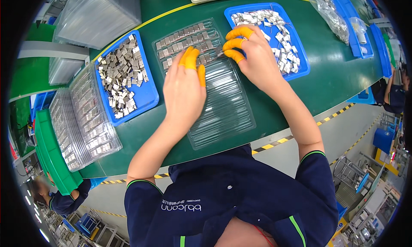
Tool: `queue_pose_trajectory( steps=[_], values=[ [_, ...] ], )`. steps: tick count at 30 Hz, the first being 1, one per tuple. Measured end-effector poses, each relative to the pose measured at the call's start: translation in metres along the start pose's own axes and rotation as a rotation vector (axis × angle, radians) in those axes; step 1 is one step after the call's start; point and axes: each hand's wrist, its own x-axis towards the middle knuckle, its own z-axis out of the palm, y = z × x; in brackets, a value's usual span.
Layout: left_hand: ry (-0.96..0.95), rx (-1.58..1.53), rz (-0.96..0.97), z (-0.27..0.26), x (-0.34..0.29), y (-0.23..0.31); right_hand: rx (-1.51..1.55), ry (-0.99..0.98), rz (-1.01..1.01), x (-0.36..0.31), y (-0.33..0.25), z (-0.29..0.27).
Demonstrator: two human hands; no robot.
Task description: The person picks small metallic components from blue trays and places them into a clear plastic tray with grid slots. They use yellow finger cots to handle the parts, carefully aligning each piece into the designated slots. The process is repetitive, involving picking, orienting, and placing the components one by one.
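A clear plastic tray (pixel 223 105) with narrow slots lies on the green table before me. Rows of small grey metal parts (pixel 180 33) fill its far section; the near slots hold nothing I can see. My left hand (pixel 184 88), in yellow finger cots, rests over the tray, fingers extended and the thumb apart from them. At the tray's right edge my right hand (pixel 257 56), also in yellow cots, is closed in a pinch by the end of a row. A tiny piece shows at its fingertips, too small to name.
Left of the tray stands a blue bin (pixel 148 94) of loose metal parts; on the right, another blue bin (pixel 302 53) holds white wired pieces. Filled clear trays (pixel 92 114) are stacked far left, beside a green bin (pixel 53 154). Tall clear tray stacks (pixel 101 17) stand behind.
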Motion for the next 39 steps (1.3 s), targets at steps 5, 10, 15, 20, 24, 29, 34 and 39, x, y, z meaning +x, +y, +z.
queue_pose_trajectory(
  steps=[5,10,15,20,24,29,34,39],
  values=[
    [-0.189,-0.095,0.11,0.01,-0.008,0.006,-0.032,-0.058,0.015,-0.008,0.003,0.017],
    [-0.26,-0.099,0.159,0.019,-0.013,0.002,-0.069,-0.042,0.016,-0.01,0.004,0.022],
    [-0.298,-0.092,0.173,0.023,-0.014,-0.001,-0.109,-0.069,0.024,-0.012,0.002,0.022],
    [-0.329,-0.06,0.191,0.022,-0.013,-0.002,-0.118,-0.016,0.053,-0.011,0.005,0.017],
    [-0.327,-0.055,0.186,0.021,-0.014,-0.002,-0.088,-0.042,0.103,-0.012,0.009,0.003],
    [-0.302,-0.072,0.202,0.021,-0.013,-0.002,-0.144,-0.045,0.036,-0.014,0.011,0.004],
    [-0.407,-0.156,0.263,-0.003,-0.033,0.023,-0.19,0.176,0.209,-0.011,0.03,-0.022],
    [-0.438,-0.367,0.232,-0.022,-0.07,0.023,-0.32,-0.076,0.731,-0.026,0.011,-0.062]
  ],
)
